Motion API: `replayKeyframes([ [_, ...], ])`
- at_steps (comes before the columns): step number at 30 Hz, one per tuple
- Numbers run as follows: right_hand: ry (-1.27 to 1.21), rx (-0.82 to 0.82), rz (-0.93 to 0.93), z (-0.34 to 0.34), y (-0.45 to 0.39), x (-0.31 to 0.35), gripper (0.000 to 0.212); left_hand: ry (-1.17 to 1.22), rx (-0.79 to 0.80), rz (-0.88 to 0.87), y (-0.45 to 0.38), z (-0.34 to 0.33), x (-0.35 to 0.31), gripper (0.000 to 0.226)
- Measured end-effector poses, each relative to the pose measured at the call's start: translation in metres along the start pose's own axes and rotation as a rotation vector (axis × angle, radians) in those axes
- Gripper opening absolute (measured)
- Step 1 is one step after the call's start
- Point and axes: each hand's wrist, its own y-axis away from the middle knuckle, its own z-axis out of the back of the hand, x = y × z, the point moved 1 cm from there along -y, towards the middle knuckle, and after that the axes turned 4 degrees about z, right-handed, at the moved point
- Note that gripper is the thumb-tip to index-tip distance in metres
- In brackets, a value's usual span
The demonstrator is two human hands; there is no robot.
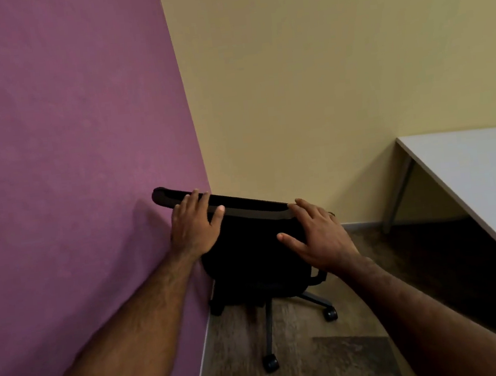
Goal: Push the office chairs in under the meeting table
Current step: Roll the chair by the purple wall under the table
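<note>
Here, a black chair [247, 249] stands in the corner where the purple wall [66, 146] meets the yellow wall [304, 73]; the left hand [193, 225] curls its fingers over the chair's top edge; the right hand [320, 235] lies flat on the back, fingers spread; the white table [479, 167] sits well apart at three o'clock.

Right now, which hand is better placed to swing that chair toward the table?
Probably the left hand: it grips the chair on the side away from the table, so it can push.
</note>
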Motion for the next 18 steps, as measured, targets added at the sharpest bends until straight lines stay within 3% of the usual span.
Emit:
replayKeyframes([
  [9, 0.157, 0.102, -0.111, -0.036, -0.077, 0.014, 0.104, -0.035, 0.048, 0.035, -0.065, -0.024, 0.076, 0.073],
  [12, 0.231, 0.126, -0.159, -0.041, -0.106, 0.018, 0.115, -0.009, -0.018, 0.084, -0.096, -0.026, 0.090, 0.065],
  [18, 0.361, 0.072, -0.152, -0.060, -0.124, 0.018, 0.111, 0.018, -0.182, 0.061, -0.116, -0.033, 0.105, 0.052],
])
